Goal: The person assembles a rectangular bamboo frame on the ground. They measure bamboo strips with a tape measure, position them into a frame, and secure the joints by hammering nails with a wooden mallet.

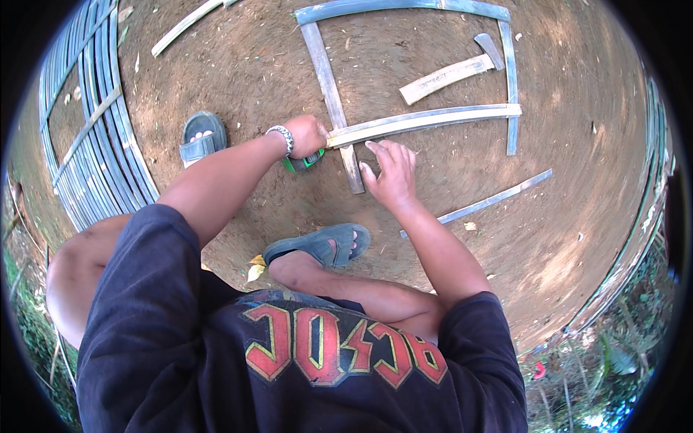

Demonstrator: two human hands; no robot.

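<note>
The bamboo slat (433,122) ran rightward from the left hand (309,136), its grip unclear beside the green tape measure (303,162); the right hand (392,173), loosely spread, lay by its near edge.

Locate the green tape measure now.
In the head view, the green tape measure is left of centre, just below the left hand, near the left end of the pale strip.
</note>
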